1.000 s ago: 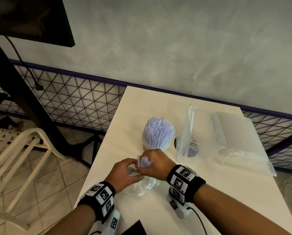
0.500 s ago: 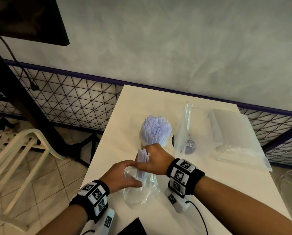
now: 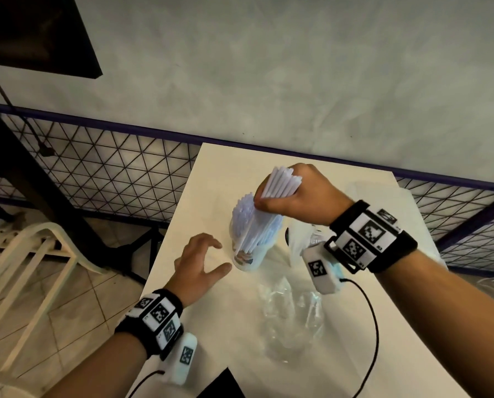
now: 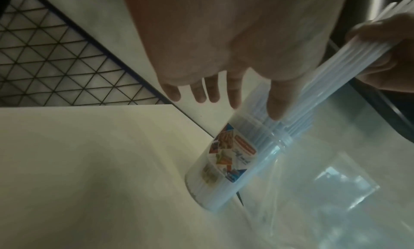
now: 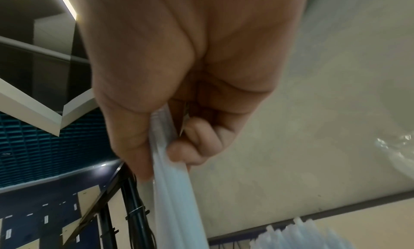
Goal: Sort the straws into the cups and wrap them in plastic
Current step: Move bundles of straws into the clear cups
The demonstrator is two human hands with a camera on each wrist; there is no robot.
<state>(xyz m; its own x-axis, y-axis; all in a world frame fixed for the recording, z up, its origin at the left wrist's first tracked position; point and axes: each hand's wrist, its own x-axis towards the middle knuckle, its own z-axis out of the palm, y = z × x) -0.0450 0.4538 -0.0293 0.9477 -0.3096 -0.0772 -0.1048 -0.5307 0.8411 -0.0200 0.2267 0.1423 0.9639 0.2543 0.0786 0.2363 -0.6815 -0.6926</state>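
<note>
Cream desk (image 3: 268,168) by grey wall: right hand (image 3: 300,193) pinches light, slippery straws (image 3: 281,183) near their tops above the cup (image 3: 247,257), left hand (image 3: 199,262) spread beside it; grip the bundle mid-length, firmly.

Head view: dim, soft light, grey wall (image 3: 297,67) evenly lit, faint shadows on table (image 3: 225,311). Straight lines bow toward frame edges. Left wrist view: dark, grainy, palm (image 4: 224,31) blurred, glare patch on clear bag (image 4: 336,182). Right wrist view: motion blur on straws (image 5: 177,191), bright ceiling strip light (image 5: 67,3) at top left corner, strong edge distortion.
</note>
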